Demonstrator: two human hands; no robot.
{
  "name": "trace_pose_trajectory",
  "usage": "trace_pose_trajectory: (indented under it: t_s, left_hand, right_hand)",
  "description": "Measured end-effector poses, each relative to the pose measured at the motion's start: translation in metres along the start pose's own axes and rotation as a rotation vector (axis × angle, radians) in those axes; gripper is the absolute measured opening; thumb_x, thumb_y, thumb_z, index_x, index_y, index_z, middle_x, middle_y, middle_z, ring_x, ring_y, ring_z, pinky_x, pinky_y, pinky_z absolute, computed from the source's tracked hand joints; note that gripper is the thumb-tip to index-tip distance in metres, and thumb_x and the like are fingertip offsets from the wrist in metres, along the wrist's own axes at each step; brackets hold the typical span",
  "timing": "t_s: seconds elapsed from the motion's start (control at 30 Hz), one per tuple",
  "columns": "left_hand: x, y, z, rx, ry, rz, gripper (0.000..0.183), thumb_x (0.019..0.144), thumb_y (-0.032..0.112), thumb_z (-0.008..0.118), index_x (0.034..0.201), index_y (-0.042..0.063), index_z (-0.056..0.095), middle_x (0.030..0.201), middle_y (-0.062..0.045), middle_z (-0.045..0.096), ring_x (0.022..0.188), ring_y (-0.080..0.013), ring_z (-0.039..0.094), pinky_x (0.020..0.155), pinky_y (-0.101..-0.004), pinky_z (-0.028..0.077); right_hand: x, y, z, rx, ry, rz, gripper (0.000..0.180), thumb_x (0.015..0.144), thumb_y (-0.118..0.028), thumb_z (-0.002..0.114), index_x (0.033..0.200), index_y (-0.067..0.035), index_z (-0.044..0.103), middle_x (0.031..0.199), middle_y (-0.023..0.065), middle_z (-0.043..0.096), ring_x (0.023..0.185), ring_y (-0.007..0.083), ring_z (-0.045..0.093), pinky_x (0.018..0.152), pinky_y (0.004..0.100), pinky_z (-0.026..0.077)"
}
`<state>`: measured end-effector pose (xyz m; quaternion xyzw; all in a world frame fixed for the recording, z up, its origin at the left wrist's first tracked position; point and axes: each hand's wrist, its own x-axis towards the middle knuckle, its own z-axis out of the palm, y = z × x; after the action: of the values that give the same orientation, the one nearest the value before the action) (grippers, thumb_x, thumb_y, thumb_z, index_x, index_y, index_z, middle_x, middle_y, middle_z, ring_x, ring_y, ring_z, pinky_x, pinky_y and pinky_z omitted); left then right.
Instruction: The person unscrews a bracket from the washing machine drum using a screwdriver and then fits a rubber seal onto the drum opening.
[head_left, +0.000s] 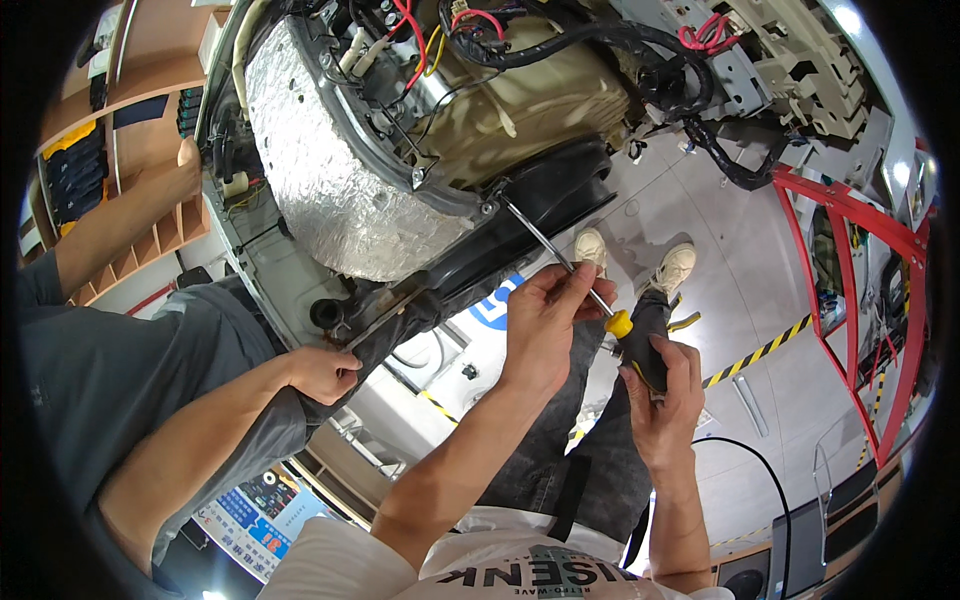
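Note:
My right hand (671, 397) is closed around the black and yellow handle of a long screwdriver (541, 238). The fingers of my left hand (546, 319) hold its metal shaft, just ahead of the yellow collar. The shaft slants up and left to the end of a metal bracket (491, 206), close to a screw there; whether the tip sits in the screw is too small to tell. Behind the bracket, a silver foil cover (330, 165) wraps a curved housing inside an opened appliance (289, 281). A black plastic part (555, 180) runs beside it.
On the left, a co-worker's hand (322, 375) holds a thin metal rod (382, 319); the other hand (191, 161) rests on the appliance's edge. Wires and a black cable harness (600, 34) cross the top. A red metal frame (840, 202) stands right. A black cable (769, 469) hangs lower right.

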<state>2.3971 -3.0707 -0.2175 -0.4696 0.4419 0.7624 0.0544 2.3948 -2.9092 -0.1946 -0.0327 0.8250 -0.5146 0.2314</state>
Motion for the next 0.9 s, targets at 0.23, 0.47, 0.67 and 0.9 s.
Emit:
trace_pose_trajectory:
  t_s: [0.23, 0.47, 0.67, 0.9]
  left_hand:
    - [0.000, 0.004, -0.003, -0.035, -0.017, -0.008, 0.024, 0.095, 0.023, 0.057, 0.100, -0.001, 0.060, 0.084, -0.009, 0.065, 0.079, -0.0181, 0.064, 0.073, -0.0300, 0.050]
    - [0.000, 0.005, -0.001, -0.064, -0.015, -0.001, 0.024, 0.095, 0.023, 0.057, 0.101, -0.001, 0.060, 0.084, -0.008, 0.066, 0.078, -0.0178, 0.064, 0.074, -0.0295, 0.050]
    - [0.003, 0.005, -0.001, -0.081, 0.001, -0.025, 0.024, 0.095, 0.021, 0.057, 0.100, -0.002, 0.060, 0.082, -0.009, 0.065, 0.076, -0.0175, 0.064, 0.072, -0.0288, 0.051]
    - [0.004, 0.006, -0.004, -0.090, 0.006, 0.011, 0.023, 0.094, 0.024, 0.059, 0.095, 0.001, 0.063, 0.081, -0.007, 0.066, 0.074, -0.0132, 0.064, 0.067, -0.0235, 0.048]
  right_hand:
    - [0.013, 0.020, 0.001, 0.450, -0.183, 0.256, 0.028, 0.078, -0.009, 0.072, 0.100, 0.002, 0.058, 0.074, 0.0104, 0.057, 0.058, 0.0196, 0.056, 0.049, 0.0325, 0.043]
    - [0.018, 0.029, -0.003, 0.908, -0.484, 0.640, 0.025, 0.080, -0.009, 0.071, 0.098, 0.003, 0.059, 0.079, 0.0096, 0.060, 0.058, 0.0174, 0.055, 0.048, 0.0310, 0.041]
    - [0.019, -0.004, 0.007, 0.048, -0.129, -0.014, 0.028, 0.080, -0.010, 0.073, 0.099, 0.003, 0.058, 0.080, 0.0097, 0.061, 0.061, 0.0144, 0.056, 0.053, 0.0286, 0.043]
    - [0.032, 0.004, -0.003, 1.105, -0.512, 0.876, 0.024, 0.088, -0.013, 0.065, 0.105, 0.002, 0.059, 0.074, 0.0042, 0.061, 0.055, 0.0084, 0.053, 0.046, 0.0197, 0.038]
